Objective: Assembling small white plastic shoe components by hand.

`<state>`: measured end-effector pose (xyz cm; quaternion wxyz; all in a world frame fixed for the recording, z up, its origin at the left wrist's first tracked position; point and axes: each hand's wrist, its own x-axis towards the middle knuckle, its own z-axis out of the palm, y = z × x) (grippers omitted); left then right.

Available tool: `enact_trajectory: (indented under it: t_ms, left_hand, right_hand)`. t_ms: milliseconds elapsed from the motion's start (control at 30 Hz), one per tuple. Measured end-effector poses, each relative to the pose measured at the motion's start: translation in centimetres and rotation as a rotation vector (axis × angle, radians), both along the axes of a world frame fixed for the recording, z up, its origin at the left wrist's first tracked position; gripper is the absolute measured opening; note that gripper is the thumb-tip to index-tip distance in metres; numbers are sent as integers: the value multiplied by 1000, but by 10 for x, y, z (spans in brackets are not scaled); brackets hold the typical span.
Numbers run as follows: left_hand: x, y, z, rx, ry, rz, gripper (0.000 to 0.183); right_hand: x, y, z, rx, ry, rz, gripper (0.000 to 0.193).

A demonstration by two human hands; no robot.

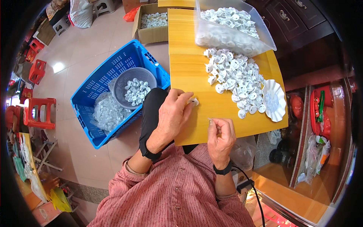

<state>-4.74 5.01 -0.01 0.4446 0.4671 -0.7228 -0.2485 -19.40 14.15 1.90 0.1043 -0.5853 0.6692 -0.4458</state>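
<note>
1. Counter (189, 77): yellow, carrying the pile and, near its edge, the work between the hands.
2. Crate (84, 126): blue, on the floor at the person's left, with a grey bowl (132, 73) of similar pieces inside.
3. Tub (266, 42): clear, at the far end, heaped with white pieces.
4. Pile (236, 73): loose white pieces in front of the tub, facing every way, sharing no common axis.
5. Left hand (172, 113): thumb and forefinger closed about the part. Right hand (222, 140): thumb and forefinger pinched together on the bit, well apart from the left.
6. Dish (280, 113): white, scalloped, beside the pile.
7. Part (194, 101): at the left fingertips, over the counter's near-left area. Judging by its look, it is light, stiff plastic, rather smooth, unlikely to break; the rim of its round end should give the surest hold. Its exposed side points right, away from the palm. It looks squat; fingers cover too much to tell its long axis.
8. Bit (210, 119): tiny and pale, probably almost weightless and easily dropped, best pinched by one end. It pokes up from the right fingertips; its long axis is too small to tell.
</note>
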Motion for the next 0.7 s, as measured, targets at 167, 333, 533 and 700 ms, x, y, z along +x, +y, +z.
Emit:
enact_trajectory:
  t_ms: [167,333,533,700]
  left_hand:
    - [-1,-2,-5,-141,-61,-50,17]
    - [-3,5,1,733,663,-347,16]
    - [-1,14,1,994,982,-553,17]
    - [-5,18,0,1039,1116,-593,23]
  right_hand:
    - [1,1,1,-1,-45,10,8]
    - [0,0,7,-50,-163,10,9]
    - [2,-5,10,-144,-189,25,10]
    - [2,-5,11,-151,-166,26,8]
